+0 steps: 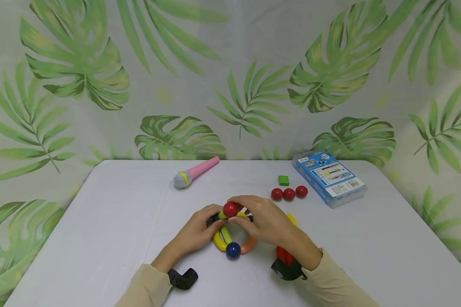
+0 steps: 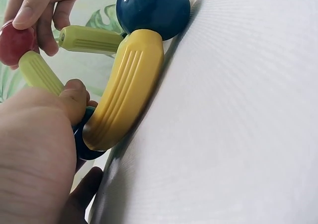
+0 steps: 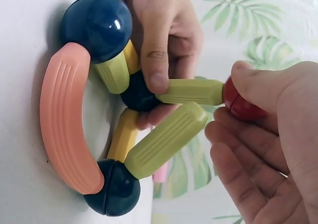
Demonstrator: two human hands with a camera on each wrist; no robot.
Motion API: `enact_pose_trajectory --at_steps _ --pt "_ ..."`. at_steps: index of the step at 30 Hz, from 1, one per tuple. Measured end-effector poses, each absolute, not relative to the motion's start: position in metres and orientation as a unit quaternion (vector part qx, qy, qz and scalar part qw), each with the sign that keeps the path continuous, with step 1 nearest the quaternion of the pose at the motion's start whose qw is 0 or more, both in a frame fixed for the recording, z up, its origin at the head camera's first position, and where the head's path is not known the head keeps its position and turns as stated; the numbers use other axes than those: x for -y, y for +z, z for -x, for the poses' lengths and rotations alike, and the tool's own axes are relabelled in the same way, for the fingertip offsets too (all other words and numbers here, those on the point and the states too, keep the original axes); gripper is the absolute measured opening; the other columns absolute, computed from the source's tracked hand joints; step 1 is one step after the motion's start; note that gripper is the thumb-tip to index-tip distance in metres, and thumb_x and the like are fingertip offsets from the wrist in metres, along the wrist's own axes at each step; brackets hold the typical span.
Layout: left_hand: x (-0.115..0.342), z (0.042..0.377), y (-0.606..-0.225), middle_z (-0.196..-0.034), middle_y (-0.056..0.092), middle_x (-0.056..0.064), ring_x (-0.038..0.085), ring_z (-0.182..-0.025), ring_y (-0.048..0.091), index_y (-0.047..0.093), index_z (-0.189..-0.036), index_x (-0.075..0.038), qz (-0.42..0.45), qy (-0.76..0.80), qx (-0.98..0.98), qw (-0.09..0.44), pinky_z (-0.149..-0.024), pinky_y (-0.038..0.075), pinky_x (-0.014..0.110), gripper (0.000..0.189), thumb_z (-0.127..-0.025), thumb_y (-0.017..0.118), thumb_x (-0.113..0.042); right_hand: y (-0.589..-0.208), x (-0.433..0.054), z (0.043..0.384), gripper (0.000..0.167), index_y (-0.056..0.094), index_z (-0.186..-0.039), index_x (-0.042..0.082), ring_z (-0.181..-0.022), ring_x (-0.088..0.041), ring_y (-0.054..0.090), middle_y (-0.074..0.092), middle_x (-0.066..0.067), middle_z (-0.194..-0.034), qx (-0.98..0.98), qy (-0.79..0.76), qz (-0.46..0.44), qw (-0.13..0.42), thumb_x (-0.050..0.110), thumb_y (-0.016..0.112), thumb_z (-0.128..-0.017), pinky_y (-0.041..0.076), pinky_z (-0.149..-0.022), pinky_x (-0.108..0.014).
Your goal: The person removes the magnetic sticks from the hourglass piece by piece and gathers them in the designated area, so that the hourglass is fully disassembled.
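Observation:
A ring of curved rods and dark blue balls lies on the table, with one blue ball (image 1: 233,250) at the near side between a yellow curved rod (image 2: 126,90) and an orange curved rod (image 3: 67,117). My left hand (image 1: 199,230) pinches another blue ball (image 3: 139,92) on the ring's left, thumb over its joint with a light green rod (image 3: 191,91). At that rod's raised end is a red ball (image 1: 230,209), pinched by the thumb and fingers of my right hand (image 1: 265,217). A second green rod (image 3: 166,139) slants up from the far-right blue ball (image 3: 114,186).
A pink toy microphone (image 1: 196,172) lies at the back. Behind my right hand are a green block (image 1: 283,180), three red balls (image 1: 289,194) in a row and a blue box (image 1: 330,177). Red pieces (image 1: 284,256) and a yellow piece (image 1: 292,219) lie partly hidden by my right forearm.

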State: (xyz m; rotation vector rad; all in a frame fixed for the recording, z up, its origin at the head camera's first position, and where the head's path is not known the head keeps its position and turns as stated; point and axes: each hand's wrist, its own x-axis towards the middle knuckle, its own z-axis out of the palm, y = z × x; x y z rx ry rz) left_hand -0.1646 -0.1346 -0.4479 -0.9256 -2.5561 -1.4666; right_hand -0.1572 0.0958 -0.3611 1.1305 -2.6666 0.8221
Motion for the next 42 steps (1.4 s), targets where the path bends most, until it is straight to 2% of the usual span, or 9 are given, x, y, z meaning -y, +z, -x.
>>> enact_pose_trajectory --at_steps 8,11,16,21,27,33,36,42 --pt "0.133 0.167 -0.445 -0.130 0.068 0.000 0.015 -0.119 0.063 0.067 -0.129 -0.011 0.315 -0.466 0.826 0.023 -0.109 0.051 0.038 0.027 -0.102 0.065 -0.012 -0.359 -0.099 0.160 0.040 0.066 -0.131 0.011 -0.100 -0.015 0.071 0.075 0.000 -0.115 0.868 0.323 -0.377 0.019 0.027 0.076 -0.096 0.062 -0.081 -0.029" --pt "0.133 0.167 -0.444 -0.130 0.068 0.002 0.016 -0.120 0.063 0.067 -0.129 -0.010 0.320 -0.460 0.828 0.026 -0.108 0.052 0.039 0.026 -0.103 0.064 -0.012 -0.355 -0.101 0.161 0.038 0.065 -0.130 0.011 -0.096 -0.014 0.071 0.076 0.000 -0.111 0.863 0.341 -0.373 0.009 0.026 0.075 -0.097 0.062 -0.080 -0.028" --pt "0.135 0.167 -0.442 -0.128 0.069 0.001 0.016 -0.119 0.063 0.067 -0.128 -0.010 0.307 -0.449 0.838 0.033 -0.108 0.052 0.041 0.025 -0.103 0.064 -0.012 -0.341 -0.102 0.162 0.036 0.064 -0.129 0.016 -0.092 -0.008 0.070 0.076 0.006 -0.107 0.857 0.362 -0.365 0.025 0.027 0.075 -0.096 0.060 -0.079 -0.027" --pt "0.136 0.165 -0.443 -0.129 0.069 -0.001 0.015 -0.121 0.063 0.067 -0.129 -0.012 0.296 -0.455 0.840 0.021 -0.109 0.051 0.041 0.027 -0.103 0.064 -0.013 -0.335 -0.103 0.163 0.039 0.065 -0.130 0.019 -0.097 -0.007 0.068 0.074 0.009 -0.111 0.865 0.343 -0.365 0.037 0.033 0.076 -0.096 0.059 -0.079 -0.025" --pt "0.135 0.164 -0.446 -0.129 0.069 -0.002 0.014 -0.120 0.064 0.068 -0.130 -0.013 0.287 -0.453 0.844 0.017 -0.109 0.051 0.041 0.028 -0.102 0.065 -0.016 -0.343 -0.113 0.169 0.044 0.067 -0.132 0.016 -0.093 -0.012 0.064 0.070 0.003 -0.118 0.881 0.321 -0.340 0.063 0.027 0.081 -0.092 0.059 -0.074 -0.023" --pt "0.134 0.164 -0.447 -0.128 0.070 -0.002 0.014 -0.122 0.064 0.069 -0.129 -0.011 0.281 -0.450 0.847 0.017 -0.110 0.050 0.041 0.028 -0.102 0.067 -0.016 -0.348 -0.129 0.176 0.049 0.065 -0.135 0.013 -0.089 -0.013 0.063 0.070 0.000 -0.113 0.898 0.308 -0.303 0.081 0.024 0.082 -0.090 0.058 -0.070 -0.024" --pt "0.134 0.165 -0.446 -0.129 0.070 -0.001 0.015 -0.123 0.063 0.069 -0.129 -0.011 0.281 -0.450 0.848 0.017 -0.109 0.050 0.041 0.028 -0.102 0.067 -0.016 -0.350 -0.139 0.179 0.049 0.063 -0.136 0.013 -0.086 -0.013 0.063 0.071 0.000 -0.109 0.906 0.306 -0.282 0.081 0.024 0.081 -0.091 0.058 -0.070 -0.029" --pt "0.134 0.163 -0.446 -0.129 0.069 -0.002 0.015 -0.123 0.063 0.069 -0.129 -0.012 0.276 -0.454 0.847 0.015 -0.110 0.050 0.041 0.028 -0.102 0.067 -0.017 -0.360 -0.163 0.186 0.047 0.062 -0.135 0.011 -0.090 -0.020 0.064 0.071 -0.005 -0.112 0.916 0.311 -0.241 0.079 0.022 0.079 -0.093 0.059 -0.073 -0.031"
